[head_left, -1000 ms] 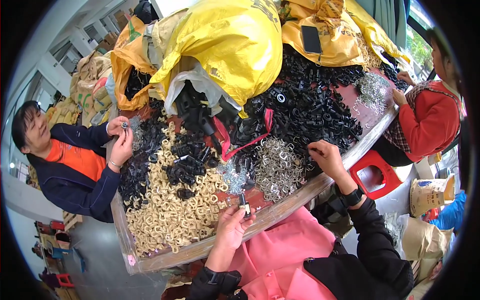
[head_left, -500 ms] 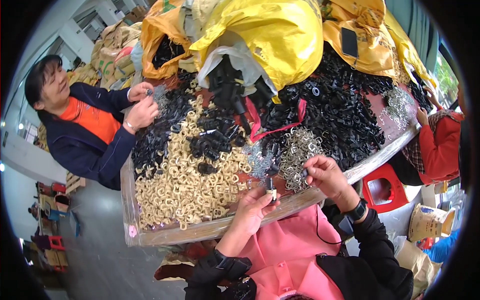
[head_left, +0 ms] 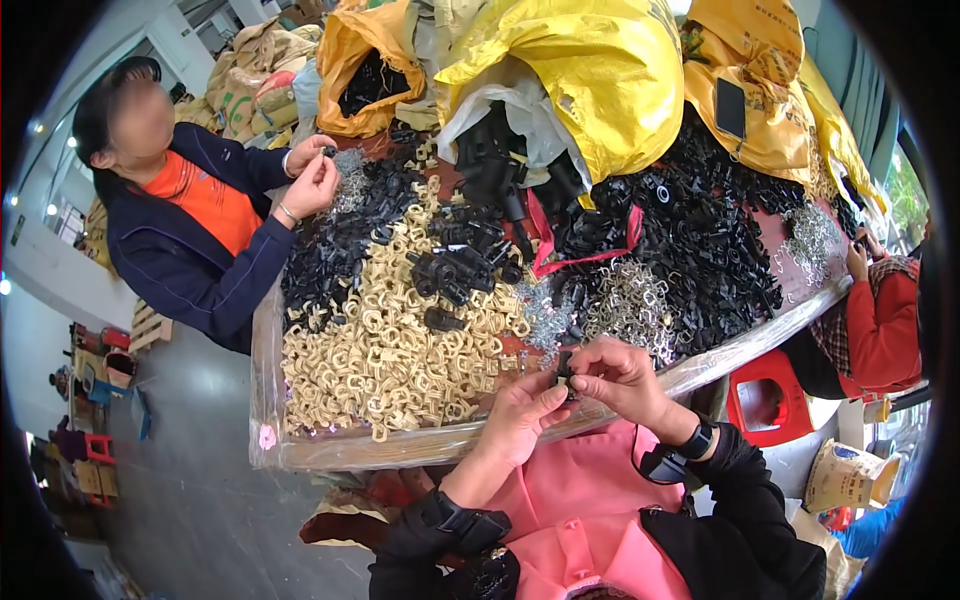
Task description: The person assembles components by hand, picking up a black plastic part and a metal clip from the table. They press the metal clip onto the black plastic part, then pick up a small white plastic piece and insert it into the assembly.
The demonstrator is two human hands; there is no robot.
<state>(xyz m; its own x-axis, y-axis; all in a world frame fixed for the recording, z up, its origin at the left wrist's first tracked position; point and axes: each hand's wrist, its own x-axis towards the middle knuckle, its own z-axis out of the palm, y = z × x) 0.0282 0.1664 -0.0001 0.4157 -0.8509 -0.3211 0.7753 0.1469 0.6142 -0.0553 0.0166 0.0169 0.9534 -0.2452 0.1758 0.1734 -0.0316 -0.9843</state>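
Over the table's near edge, my left hand (head_left: 520,415) is closed on a small black plastic part (head_left: 565,370). My right hand (head_left: 625,385) meets it there, thumb and fingers pinched at the same part; whether they hold a separate small piece is hidden. Just beyond my hands lie a heap of bent metal clips (head_left: 630,305) and a small pile of fine silvery metal pieces (head_left: 545,318). Loop-shaped beige plastic pieces (head_left: 380,350) spread to the left, with several larger black fittings (head_left: 455,272) on top.
A wooden rim (head_left: 370,452) edges the table. Yellow sacks (head_left: 590,90) stand at the back, one spilling black parts; a phone (head_left: 730,108) rests on another. One co-worker (head_left: 215,225) handles a small part at left, another (head_left: 885,310) sits at right. A red stool (head_left: 770,400) stands below.
My right hand has moved left and down to meet my left hand at the black part; before, they were apart, the right one pinching a small dark piece. The view has shifted slightly.
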